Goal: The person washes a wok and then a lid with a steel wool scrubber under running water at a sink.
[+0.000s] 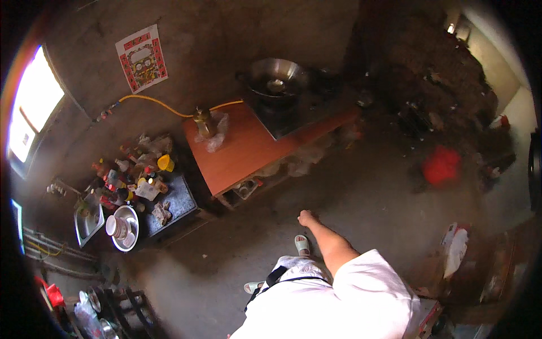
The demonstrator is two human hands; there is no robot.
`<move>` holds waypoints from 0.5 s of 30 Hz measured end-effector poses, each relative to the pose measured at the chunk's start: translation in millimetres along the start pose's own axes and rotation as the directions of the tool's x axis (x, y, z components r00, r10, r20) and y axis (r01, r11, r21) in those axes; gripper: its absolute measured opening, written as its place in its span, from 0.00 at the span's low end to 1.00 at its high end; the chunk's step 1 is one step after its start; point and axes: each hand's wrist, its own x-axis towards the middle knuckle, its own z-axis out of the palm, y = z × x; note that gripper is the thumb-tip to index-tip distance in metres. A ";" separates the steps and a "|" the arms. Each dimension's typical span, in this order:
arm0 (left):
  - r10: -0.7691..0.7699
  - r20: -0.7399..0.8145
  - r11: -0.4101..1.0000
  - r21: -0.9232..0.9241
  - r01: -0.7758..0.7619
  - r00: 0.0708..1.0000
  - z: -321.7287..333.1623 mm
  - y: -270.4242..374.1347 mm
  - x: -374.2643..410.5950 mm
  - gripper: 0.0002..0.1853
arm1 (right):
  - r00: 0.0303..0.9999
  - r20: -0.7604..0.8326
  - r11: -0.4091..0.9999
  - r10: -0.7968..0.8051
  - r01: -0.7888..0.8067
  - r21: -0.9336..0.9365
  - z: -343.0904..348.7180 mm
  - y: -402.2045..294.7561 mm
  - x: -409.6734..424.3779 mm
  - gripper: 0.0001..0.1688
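Observation:
My right hand [308, 218] is held out over the concrete floor, its fingers curled together and nothing visible in them. It touches nothing and is near my sandalled foot [302, 245]. My left hand is out of view. Ahead stands a counter with an orange-brown top [241, 144], bearing a large metal wok [277, 78] on a dark stove [281, 116]. A brass-coloured canister-like object [204, 123] sits beside clear plastic on this counter. To the left, a metal basin [134, 231] holds stacked bowls [116, 226].
Bottles and jars [120, 186] crowd a dark-topped side counter [180, 201] next to a sink [88, 226]. A yellow hose [156, 101] runs along the wall. A blurred red object [441, 165] lies at the right. A dark rack [127, 309] stands lower left.

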 end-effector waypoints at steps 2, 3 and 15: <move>0.004 0.025 1.000 -0.011 -0.004 1.000 -12.4 7.6 22.2 0.22 | 0.995 0.039 0.996 0.086 -0.085 -0.033 -8.3 -29.3 -30.5 0.25; 0.003 0.055 1.000 -0.006 -0.002 0.998 -11.4 11.4 32.8 0.22 | 0.995 0.040 0.996 0.091 -0.091 -0.014 -11.7 -31.4 -43.1 0.22; 0.031 0.030 0.999 -0.008 -0.031 0.999 -66.2 62.6 95.6 0.22 | 0.986 -0.089 0.990 0.139 -0.139 0.002 -6.5 -9.8 -104.8 0.21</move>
